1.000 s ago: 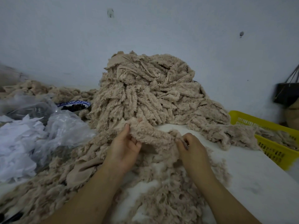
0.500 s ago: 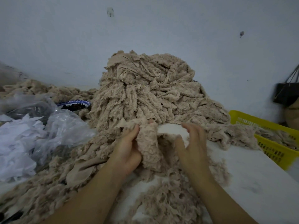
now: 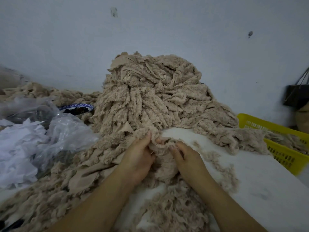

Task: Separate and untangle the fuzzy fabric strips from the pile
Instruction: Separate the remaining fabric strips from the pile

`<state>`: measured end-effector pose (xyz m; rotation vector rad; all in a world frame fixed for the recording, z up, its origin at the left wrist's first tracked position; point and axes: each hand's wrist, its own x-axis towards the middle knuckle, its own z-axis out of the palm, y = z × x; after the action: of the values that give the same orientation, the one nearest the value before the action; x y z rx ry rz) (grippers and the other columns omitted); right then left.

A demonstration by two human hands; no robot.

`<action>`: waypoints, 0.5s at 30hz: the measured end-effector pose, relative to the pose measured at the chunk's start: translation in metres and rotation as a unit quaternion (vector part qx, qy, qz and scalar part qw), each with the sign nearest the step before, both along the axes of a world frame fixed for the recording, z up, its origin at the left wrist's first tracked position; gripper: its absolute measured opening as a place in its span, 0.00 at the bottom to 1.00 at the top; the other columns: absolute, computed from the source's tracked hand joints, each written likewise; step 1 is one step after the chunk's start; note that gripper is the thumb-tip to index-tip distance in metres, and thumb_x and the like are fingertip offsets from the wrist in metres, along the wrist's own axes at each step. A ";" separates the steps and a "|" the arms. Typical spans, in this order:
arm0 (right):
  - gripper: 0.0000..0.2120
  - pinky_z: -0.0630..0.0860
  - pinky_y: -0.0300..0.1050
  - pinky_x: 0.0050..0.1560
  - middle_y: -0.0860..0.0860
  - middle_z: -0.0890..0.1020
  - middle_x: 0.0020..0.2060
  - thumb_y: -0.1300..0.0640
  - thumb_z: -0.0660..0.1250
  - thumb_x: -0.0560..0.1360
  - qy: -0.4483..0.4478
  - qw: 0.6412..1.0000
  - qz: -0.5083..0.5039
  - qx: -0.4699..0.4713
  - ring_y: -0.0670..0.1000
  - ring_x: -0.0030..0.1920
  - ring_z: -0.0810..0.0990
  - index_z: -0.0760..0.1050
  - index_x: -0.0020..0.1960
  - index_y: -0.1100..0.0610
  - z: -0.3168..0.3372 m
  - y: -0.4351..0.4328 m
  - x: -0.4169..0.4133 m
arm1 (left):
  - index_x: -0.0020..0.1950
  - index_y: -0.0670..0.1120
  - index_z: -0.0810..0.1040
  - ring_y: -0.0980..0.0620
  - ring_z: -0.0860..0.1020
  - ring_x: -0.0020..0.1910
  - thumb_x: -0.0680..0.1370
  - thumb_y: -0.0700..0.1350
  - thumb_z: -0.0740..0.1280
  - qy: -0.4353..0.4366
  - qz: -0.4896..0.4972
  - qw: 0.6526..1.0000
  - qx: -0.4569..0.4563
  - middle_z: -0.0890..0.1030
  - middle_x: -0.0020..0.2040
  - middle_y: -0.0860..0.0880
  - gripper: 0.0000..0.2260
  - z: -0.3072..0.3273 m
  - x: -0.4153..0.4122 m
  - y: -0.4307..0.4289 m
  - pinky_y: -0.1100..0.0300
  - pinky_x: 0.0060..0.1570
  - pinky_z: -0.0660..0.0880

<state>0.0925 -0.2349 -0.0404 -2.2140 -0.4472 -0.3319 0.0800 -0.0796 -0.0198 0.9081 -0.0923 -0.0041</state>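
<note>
A bunched fuzzy strip (image 3: 161, 156) is gripped between both hands: the left hand (image 3: 138, 158) is curled round its left side with the forefinger raised along the fabric, and the right hand (image 3: 188, 159) is curled into its right side. The strip is held low, just in front of the tall pile (image 3: 150, 101) of similar beige strips heaped on the white table (image 3: 259, 181). Loose strips are spread beneath the forearms. A yellow basket (image 3: 284, 156) is seen at the right, with clear plastic bags (image 3: 66, 131) and a blue-rimmed bowl (image 3: 76, 108) at the left.
</note>
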 end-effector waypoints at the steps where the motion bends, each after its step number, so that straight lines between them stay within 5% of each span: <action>1: 0.17 0.63 0.42 0.34 0.48 0.69 0.31 0.47 0.57 0.83 -0.015 1.000 -0.014 -0.013 0.45 0.32 0.67 0.62 0.36 0.49 0.000 0.000 0.001 | 0.49 0.42 0.81 0.53 0.84 0.43 0.75 0.48 0.64 -0.001 0.011 1.000 0.010 0.85 0.40 0.48 0.11 0.000 0.001 0.000 0.60 0.40 0.80; 6: 0.18 0.62 0.48 0.34 0.48 0.66 0.31 0.47 0.55 0.83 -0.037 0.998 -0.057 -0.017 0.45 0.32 0.65 0.59 0.35 0.49 -0.001 0.005 0.002 | 0.53 0.43 0.74 0.52 0.83 0.45 0.83 0.46 0.59 -0.001 0.068 0.997 0.023 0.82 0.37 0.49 0.08 0.003 0.003 -0.003 0.60 0.43 0.77; 9: 0.19 0.60 0.44 0.32 0.47 0.65 0.30 0.47 0.56 0.83 -0.038 0.998 -0.049 0.021 0.44 0.30 0.64 0.58 0.35 0.48 -0.001 0.005 0.000 | 0.60 0.40 0.77 0.49 0.82 0.50 0.83 0.45 0.59 0.026 0.093 0.995 -0.006 0.84 0.50 0.45 0.12 0.002 0.004 -0.001 0.59 0.44 0.79; 15: 0.17 0.62 0.36 0.27 0.49 0.62 0.31 0.51 0.59 0.82 0.021 0.993 -0.008 0.117 0.44 0.27 0.59 0.58 0.39 0.54 0.001 -0.007 0.001 | 0.45 0.43 0.82 0.55 0.80 0.34 0.74 0.42 0.71 0.083 0.062 0.990 -0.093 0.83 0.40 0.48 0.03 0.000 0.006 0.009 0.63 0.34 0.79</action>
<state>0.0931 -0.2420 -0.0394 -1.9925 -0.3493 -0.3291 0.0857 -0.0703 -0.0194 0.7225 0.1177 0.0446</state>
